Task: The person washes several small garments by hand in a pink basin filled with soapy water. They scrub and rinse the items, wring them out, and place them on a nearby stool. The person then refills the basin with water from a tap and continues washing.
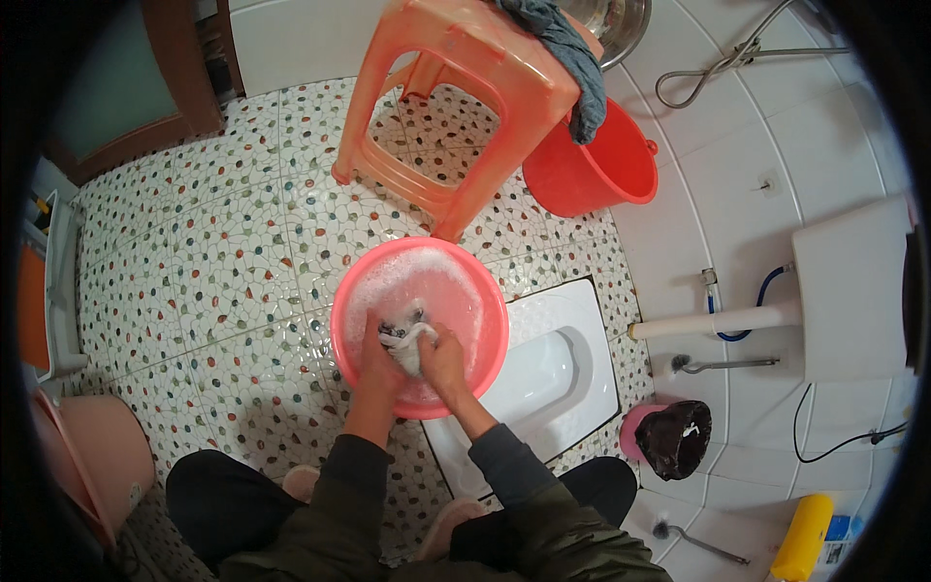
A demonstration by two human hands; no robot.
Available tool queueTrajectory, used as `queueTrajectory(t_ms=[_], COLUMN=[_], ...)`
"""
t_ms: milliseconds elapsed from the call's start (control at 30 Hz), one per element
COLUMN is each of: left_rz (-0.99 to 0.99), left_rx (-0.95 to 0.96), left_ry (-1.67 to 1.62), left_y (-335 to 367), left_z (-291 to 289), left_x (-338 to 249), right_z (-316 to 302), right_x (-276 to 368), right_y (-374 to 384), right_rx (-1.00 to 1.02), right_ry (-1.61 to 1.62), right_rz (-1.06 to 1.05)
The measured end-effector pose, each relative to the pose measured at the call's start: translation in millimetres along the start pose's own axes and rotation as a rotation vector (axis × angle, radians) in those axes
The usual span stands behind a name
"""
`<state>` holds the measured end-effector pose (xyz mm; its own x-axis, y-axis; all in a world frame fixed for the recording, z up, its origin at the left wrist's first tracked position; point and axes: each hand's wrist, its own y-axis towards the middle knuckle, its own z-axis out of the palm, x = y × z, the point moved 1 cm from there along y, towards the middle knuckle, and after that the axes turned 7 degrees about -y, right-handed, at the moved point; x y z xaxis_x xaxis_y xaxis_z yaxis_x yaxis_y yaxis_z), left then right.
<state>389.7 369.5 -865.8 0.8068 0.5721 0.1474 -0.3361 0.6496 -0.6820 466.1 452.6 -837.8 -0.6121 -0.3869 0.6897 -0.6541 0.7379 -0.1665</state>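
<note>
A round pink basin (497,339) stands on the pebble-patterned floor, with cloudy water and white suds inside. Both my hands are down in it, closed on a wet white cloth (405,351) that shows some dark patches at its far end. My left hand (376,351) grips the cloth's left side, its fingers partly hidden by the cloth and suds. On the right side, my right hand (442,359) pinches a bunched fold of the same cloth. The hands are close together, near the basin's middle.
Just beyond the basin stands an orange plastic stool (475,58) with a grey-blue cloth (567,58) draped over it. A red bucket (592,175) is beside it. A white squat toilet (543,378) lies right of the basin, near a small lined bin (669,436). A pink tub (107,461) sits at left.
</note>
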Motion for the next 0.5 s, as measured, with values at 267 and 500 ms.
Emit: queueTrajectory(t_ms=[267,500], left_rz=[0.105,0.064], left_rx=[0.021,-0.101], left_ry=[0.260,0.300], left_y=[-24.8,12.9], left_z=[-11.3,-21.7], left_x=[5.3,19.5], right_z=[9.9,13.0], right_x=[60.5,-14.2], right_y=[-33.7,54.1], right_rx=[-0.065,-0.069], right_ry=[-0.204,-0.285], right_rz=[-0.185,0.156])
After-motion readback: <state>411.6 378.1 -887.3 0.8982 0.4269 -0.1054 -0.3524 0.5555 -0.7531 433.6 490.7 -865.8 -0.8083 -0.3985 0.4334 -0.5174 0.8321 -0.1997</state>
